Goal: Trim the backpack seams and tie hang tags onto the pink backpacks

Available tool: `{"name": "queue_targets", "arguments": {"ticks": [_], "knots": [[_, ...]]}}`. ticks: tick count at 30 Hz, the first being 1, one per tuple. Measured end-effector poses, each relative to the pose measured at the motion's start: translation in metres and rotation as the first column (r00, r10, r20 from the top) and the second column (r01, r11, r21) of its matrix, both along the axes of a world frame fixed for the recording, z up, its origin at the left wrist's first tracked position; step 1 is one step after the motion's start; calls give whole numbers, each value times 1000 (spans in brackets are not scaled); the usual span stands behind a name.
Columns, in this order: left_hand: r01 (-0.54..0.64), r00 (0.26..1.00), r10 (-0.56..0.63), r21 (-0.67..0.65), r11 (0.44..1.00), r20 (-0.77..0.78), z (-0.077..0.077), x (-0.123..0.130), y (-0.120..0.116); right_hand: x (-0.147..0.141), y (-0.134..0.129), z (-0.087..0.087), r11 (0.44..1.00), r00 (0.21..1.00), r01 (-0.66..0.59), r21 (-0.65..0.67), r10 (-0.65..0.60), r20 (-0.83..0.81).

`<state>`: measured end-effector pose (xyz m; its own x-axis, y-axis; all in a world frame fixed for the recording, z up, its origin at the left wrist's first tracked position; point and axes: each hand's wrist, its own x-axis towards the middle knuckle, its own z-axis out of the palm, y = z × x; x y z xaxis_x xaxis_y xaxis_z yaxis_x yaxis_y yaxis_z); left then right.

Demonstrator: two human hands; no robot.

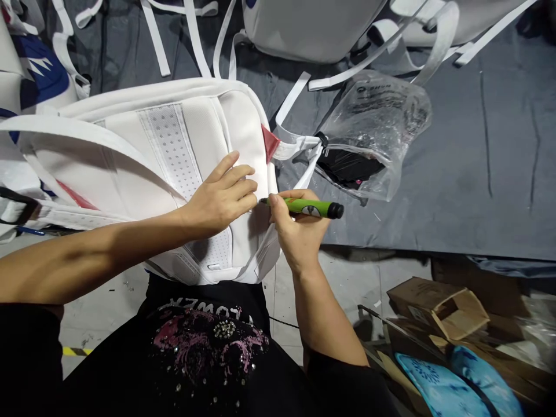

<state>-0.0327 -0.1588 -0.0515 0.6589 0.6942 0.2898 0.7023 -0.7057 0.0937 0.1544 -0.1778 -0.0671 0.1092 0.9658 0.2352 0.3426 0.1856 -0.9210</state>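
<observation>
A white backpack lies on its front with its straps and padded mesh back facing up, its near side hanging over the table edge by my body. My left hand rests flat on the back panel with its fingers spread. In my right hand is a green marker pen with a black end, held like a writing tool. Its dark tip meets the white fabric close to my left fingertips. A red triangular tab sits at the bag's right edge, where a white strap comes out.
A clear plastic bag with black items lies right of the backpack on the grey-covered table. More white bags with loose straps line the far side. Below right are an open cardboard box and a blue patterned piece.
</observation>
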Motion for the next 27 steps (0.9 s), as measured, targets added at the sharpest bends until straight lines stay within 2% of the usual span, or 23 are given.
{"name": "queue_targets", "arguments": {"ticks": [8, 17, 20, 22, 24, 27], "knots": [[-4, 997, 8, 53, 999, -76, -1, -1, 1, -2, 3, 1, 1000, 1000, 10, -5, -10, 4], [13, 995, 10, 232, 973, -97, -8, 0, -1, -3, 5, 0, 1000, 1000, -4, -31, 3, -17], [19, 988, 9, 176, 984, -153, 9, 1, 0, 2, 4, 1, 1000, 1000, 11, -26, -11, -29], [97, 961, -60, 126, 987, -269, 30, 0, 5, 7, -1, 2, 999, 996, 32, -8, -32, -80], [156, 909, -111, 81, 984, -401, 54, -4, 10, 9, -10, 3, 999, 989, 9, 41, -3, -145], [88, 867, -52, 50, 995, -496, 86, -13, 10, 1, -28, 2, 985, 983, -84, 152, 107, -148]]}}
